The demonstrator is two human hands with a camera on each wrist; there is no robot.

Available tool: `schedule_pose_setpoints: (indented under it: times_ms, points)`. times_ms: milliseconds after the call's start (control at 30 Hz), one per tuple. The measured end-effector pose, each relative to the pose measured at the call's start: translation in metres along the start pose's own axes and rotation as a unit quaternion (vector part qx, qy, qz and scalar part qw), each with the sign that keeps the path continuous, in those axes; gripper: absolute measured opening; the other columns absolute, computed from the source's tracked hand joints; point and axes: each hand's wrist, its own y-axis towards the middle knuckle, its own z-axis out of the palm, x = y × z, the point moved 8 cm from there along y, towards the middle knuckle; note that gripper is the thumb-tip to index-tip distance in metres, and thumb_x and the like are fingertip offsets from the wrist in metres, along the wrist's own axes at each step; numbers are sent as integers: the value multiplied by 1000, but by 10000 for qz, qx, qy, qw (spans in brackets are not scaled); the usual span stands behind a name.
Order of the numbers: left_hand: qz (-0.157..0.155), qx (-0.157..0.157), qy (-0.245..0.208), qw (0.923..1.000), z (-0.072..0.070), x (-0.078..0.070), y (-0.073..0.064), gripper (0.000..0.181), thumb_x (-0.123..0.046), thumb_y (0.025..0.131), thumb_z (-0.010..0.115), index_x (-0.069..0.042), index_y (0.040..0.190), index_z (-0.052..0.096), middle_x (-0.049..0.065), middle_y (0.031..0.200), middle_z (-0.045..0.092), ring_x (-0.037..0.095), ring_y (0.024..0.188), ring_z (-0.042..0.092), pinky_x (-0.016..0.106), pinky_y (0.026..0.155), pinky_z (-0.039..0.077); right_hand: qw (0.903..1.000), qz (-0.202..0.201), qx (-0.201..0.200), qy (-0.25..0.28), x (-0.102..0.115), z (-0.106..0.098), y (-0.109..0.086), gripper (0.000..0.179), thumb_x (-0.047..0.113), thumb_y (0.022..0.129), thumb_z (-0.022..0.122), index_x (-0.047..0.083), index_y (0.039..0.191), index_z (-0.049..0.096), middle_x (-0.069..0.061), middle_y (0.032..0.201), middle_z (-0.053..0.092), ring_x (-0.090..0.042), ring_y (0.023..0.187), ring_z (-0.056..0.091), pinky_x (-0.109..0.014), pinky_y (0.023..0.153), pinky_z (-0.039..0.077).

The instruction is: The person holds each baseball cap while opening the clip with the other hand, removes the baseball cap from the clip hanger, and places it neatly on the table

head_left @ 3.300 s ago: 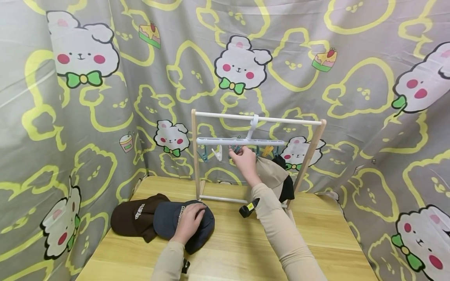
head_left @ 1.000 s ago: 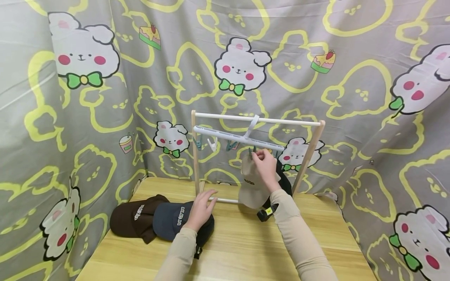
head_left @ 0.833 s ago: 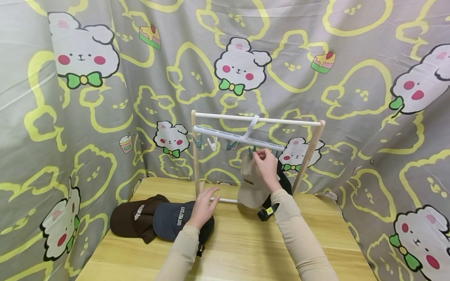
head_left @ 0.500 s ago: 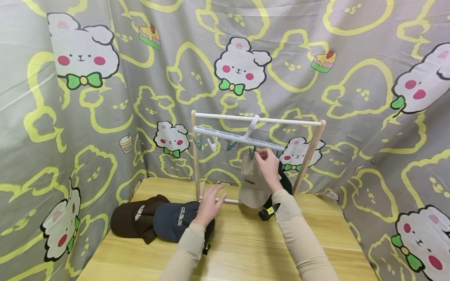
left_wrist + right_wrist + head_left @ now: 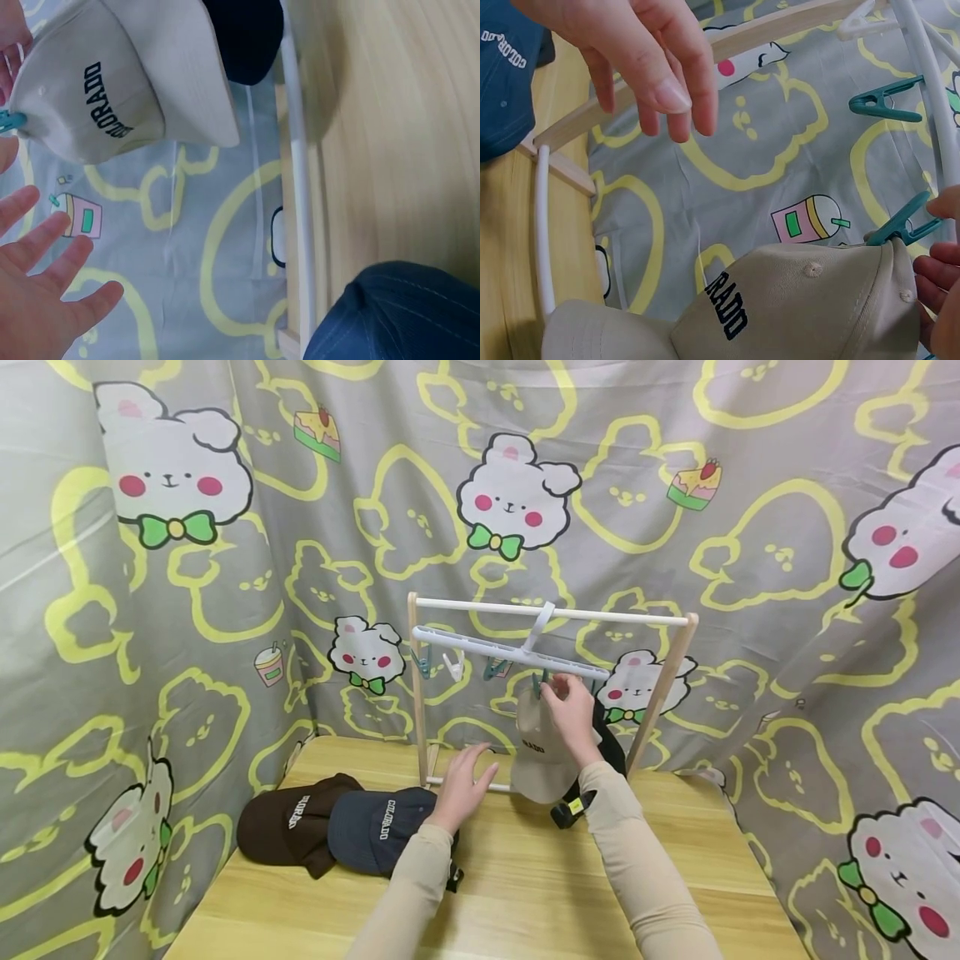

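A beige cap (image 5: 531,756) with dark lettering hangs crown up, its brim low, from a teal clip (image 5: 904,225) that bites its crown. At that clip my right hand (image 5: 573,714) has its thumb and fingers curled round the handles. My left hand (image 5: 463,789) hovers left of the beige cap, fingers spread and holding nothing; the left wrist view shows a gap between them. The clip belongs to a pale hanger (image 5: 510,652), tilted down to the right. Behind the beige cap is a black cap (image 5: 244,37), partly hidden.
A small rack (image 5: 667,681) with wooden posts and white bars carries the hanger. More clips, a white clip (image 5: 453,668) among them, hang at its left. A brown cap (image 5: 273,827) and a navy cap (image 5: 363,831) lie at left on the wooden table (image 5: 525,893). A patterned curtain (image 5: 420,410) surrounds it.
My left hand has lifted off the navy cap and moved right and up. My right hand has shifted right to the teal clip; the beige cap's lettering now shows, and the hanger has tilted.
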Motion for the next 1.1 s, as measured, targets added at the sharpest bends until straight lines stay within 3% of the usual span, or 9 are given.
schedule_pose_setpoints:
  times_ms: [267, 733, 1100]
  points:
    - [-157, 34, -61, 9999, 4, -4, 9, 52, -44, 98, 54, -15, 140, 51, 10, 142, 53, 34, 133, 48, 51, 111, 38, 9993, 164, 313, -93, -4, 9, 2, 39, 27, 89, 69, -1, 116, 63, -21, 112, 68, -34, 103, 65, -45, 93, 51]
    - [-430, 104, -339, 9984, 14, -3, 19, 56, -42, 97, 56, -14, 145, 44, 12, 148, 47, 33, 137, 44, 50, 113, 36, 9985, 217, 396, -324, -6, 15, 2, 36, 30, 88, 70, -1, 106, 67, -19, 102, 71, -32, 97, 66, -44, 89, 52]
    - [-530, 124, -497, 9973, 16, -5, 25, 60, -46, 96, 55, -15, 146, 42, 12, 149, 46, 31, 138, 43, 49, 114, 36, 9973, 368, 549, -330, -8, 20, -2, 37, 33, 90, 69, 1, 109, 65, -18, 106, 71, -31, 101, 66, -44, 91, 52]
